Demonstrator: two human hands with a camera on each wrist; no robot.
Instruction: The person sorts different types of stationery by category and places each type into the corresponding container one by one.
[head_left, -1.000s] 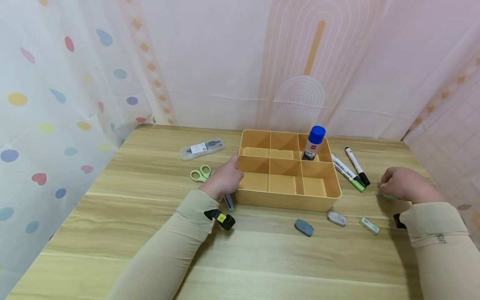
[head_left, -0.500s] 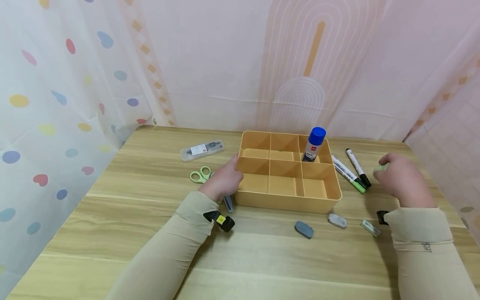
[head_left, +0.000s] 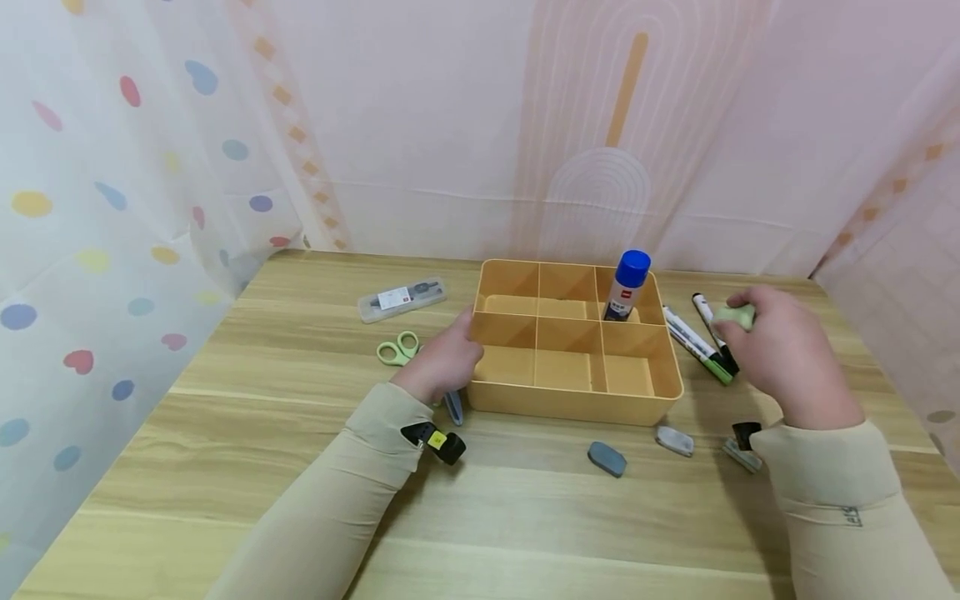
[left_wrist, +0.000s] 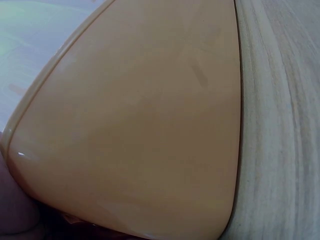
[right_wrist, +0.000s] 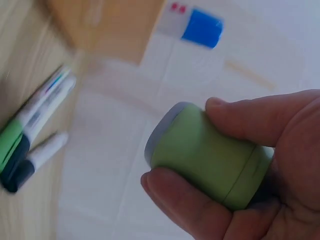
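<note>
The right hand pinched a green object (grey-ended); the left hand touched the box, grip unclear.

Straight down from above, the box's front row has free room. In its back right compartment, a standing glue stick rises past the rim, obstructing entry. The left grip blocks the left wall. Low markers lie between box and right grip, passable overhead.
</note>
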